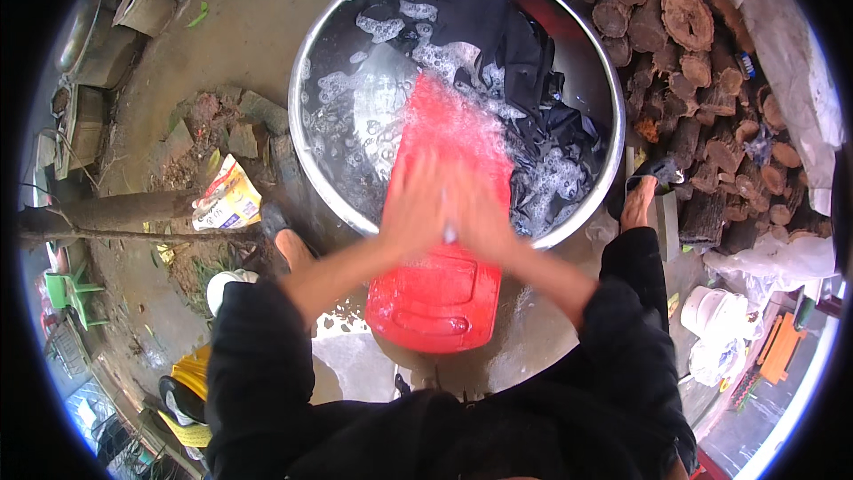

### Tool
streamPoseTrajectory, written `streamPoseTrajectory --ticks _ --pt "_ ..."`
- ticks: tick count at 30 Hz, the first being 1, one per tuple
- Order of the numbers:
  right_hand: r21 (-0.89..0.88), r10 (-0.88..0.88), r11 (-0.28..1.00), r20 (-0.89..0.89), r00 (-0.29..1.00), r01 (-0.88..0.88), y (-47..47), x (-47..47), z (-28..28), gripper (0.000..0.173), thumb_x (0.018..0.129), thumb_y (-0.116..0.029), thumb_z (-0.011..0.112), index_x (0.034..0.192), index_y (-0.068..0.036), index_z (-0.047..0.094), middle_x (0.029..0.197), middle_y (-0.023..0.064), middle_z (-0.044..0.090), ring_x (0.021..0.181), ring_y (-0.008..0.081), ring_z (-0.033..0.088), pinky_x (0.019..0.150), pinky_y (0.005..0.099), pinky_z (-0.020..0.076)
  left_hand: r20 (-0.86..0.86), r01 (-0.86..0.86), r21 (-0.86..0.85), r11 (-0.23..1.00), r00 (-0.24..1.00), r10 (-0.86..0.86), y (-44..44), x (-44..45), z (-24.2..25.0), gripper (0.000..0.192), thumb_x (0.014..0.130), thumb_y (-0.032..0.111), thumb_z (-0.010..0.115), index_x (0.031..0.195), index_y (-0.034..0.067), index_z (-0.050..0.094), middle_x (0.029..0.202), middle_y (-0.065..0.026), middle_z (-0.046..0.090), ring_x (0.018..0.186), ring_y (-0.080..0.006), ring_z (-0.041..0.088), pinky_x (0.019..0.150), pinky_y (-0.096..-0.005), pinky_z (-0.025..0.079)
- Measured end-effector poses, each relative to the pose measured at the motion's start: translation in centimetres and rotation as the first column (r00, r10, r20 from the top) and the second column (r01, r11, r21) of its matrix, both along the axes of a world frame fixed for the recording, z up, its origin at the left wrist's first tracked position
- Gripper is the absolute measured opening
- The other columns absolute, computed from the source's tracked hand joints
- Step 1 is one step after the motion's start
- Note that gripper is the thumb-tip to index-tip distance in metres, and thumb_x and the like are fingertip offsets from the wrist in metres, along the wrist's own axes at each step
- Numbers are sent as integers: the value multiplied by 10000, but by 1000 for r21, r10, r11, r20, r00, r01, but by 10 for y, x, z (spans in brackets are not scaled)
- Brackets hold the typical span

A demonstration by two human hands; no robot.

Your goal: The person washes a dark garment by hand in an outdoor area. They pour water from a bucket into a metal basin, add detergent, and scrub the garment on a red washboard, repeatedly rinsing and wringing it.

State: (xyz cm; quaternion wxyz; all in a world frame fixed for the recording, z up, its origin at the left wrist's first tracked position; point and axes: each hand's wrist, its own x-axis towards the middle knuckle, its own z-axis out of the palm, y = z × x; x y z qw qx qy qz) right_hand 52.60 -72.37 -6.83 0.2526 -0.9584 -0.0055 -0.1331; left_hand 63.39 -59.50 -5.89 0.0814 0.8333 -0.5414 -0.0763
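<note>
A red plastic washboard leans in a large round metal basin. Its ridged upper part slopes into soapy water, and its moulded lower end juts over the near rim towards me. My left hand and my right hand lie side by side over the middle of the board, both blurred. Between them shows a small whitish spot, too smeared to identify. Whether the fingers hold anything cannot be seen. Black wet cloth floats beyond the board, with more bunched along the right, among patches of foam.
Stacked firewood logs stand to the right. On the left are a printed plastic packet, broken bricks and a tree trunk. White buckets sit at lower right. The concrete floor is wet.
</note>
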Motion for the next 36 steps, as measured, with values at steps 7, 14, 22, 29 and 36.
streamPoseTrajectory --ticks 7,14,22,29,36 --pt "52 -344 925 -307 888 376 -38 68 -13 507 983 -337 467 1383 -25 458 1334 271 527 1254 436 486 1092 474 340 -118 -365 -24 931 925 360 -45 109 -27 634 1000 430 352 1485 22 326 1531 -216 343 1423 -338 328 1181 -519 179" --pt "810 -267 491 -209 941 319 -1 35 5 367 890 -87 645 1242 -13 577 1101 127 653 992 239 631 867 352 505 -611 -361 -315 878 785 104 -28 74 -30 559 980 459 468 1292 9 583 1322 -229 571 1274 -300 515 1099 -379 366" --pt "769 39 -636 117 992 -66 -32 -15 17 260 979 -296 584 1120 -88 650 1070 43 676 933 155 656 815 294 537 -886 -753 -389 530 463 8 -51 -97 71 598 916 295 651 1426 55 451 1412 -211 470 1281 -301 483 1088 -380 363" --pt "927 -236 -284 -313 920 243 85 -49 121 444 1021 -402 451 1347 -104 495 1296 85 584 1172 194 551 1033 386 429 -948 -881 -300 366 319 -9 -20 -76 85 772 860 415 683 1442 -6 398 1511 -314 295 1418 -401 292 1165 -442 233" --pt "957 -99 -202 -232 968 209 74 -59 174 358 980 -174 511 1331 -110 477 1263 77 582 1154 229 569 1018 400 454 -992 -906 -123 405 121 -29 3 -93 135 477 943 310 604 1285 -15 530 1245 -233 569 1087 -321 591 860 -371 507"
